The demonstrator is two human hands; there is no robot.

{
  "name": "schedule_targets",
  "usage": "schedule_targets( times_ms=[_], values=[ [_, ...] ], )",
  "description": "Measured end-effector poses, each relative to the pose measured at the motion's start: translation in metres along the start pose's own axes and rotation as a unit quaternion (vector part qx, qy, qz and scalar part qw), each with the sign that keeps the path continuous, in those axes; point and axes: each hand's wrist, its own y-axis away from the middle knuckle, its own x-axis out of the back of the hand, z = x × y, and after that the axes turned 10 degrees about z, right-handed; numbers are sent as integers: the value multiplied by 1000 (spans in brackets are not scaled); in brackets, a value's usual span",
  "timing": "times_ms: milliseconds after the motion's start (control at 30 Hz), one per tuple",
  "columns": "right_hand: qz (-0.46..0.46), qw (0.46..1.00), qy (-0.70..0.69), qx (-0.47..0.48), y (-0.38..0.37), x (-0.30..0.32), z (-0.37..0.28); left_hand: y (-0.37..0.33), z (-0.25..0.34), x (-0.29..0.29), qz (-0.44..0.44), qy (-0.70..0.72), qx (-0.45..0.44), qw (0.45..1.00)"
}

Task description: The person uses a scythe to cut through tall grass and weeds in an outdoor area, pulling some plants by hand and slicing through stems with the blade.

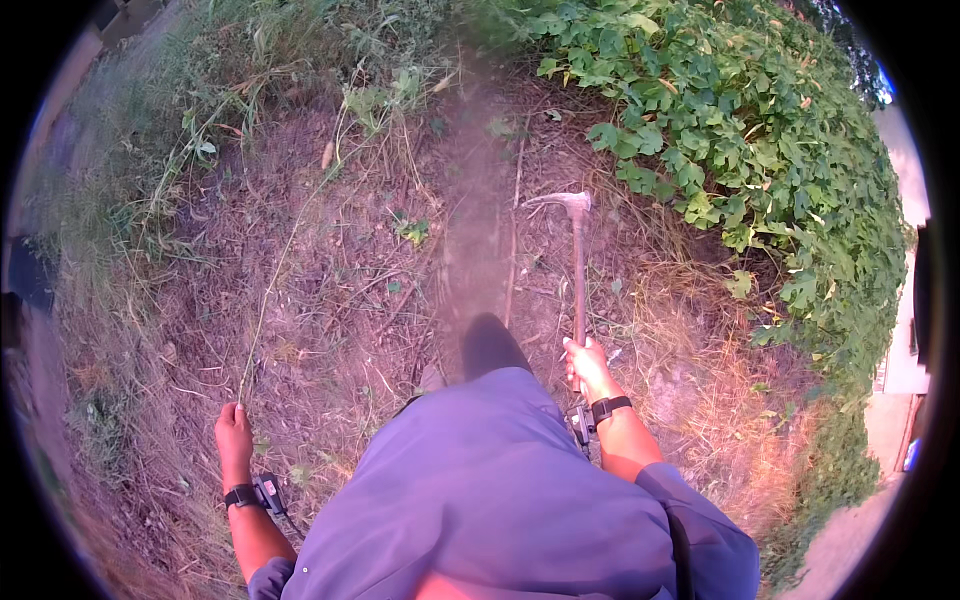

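My left hand (234, 436) is closed, with the lower end of a long, thin plant stem (276, 277) pinched in its fingers. The stem runs up and to the right toward the grass and leaves at the far side. In my right hand (588, 364), the fingers are wrapped round the wooden handle of a hoe (579, 262). The hoe points away from me, and its pale metal head, seen edge-on, curves to the left in a narrow tip over the soil. I cannot tell whether the head touches the ground.
Dense green vines (740, 130) fill the far right. Tall grass and weeds (130, 160) stand at the far left. Dry soil (330, 290) with twigs lies ahead, and straw (690, 330) lies right. My dark shoe (492, 346) shows ahead. A pale wall (903, 340) stands at the right rim.
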Motion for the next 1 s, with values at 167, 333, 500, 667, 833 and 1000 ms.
schedule_targets(
  times_ms=[167,333,500,667,833,1000],
  values=[
    [-13,1000,-10,11,27,15,23,13,-86,33,106,-51,29,993],
    [0,1000,-9,28,47,30,44,28,-72,69,168,-144,-29,975],
    [-24,999,-7,43,57,49,74,45,-44,73,112,72,41,990],
    [-49,998,-7,40,80,72,112,83,57,69,30,368,89,925],
    [-57,998,-7,29,95,104,166,122,160,81,-19,515,14,857],
    [-42,999,-28,8,134,126,197,133,196,100,-40,600,-39,798]
  ],
)
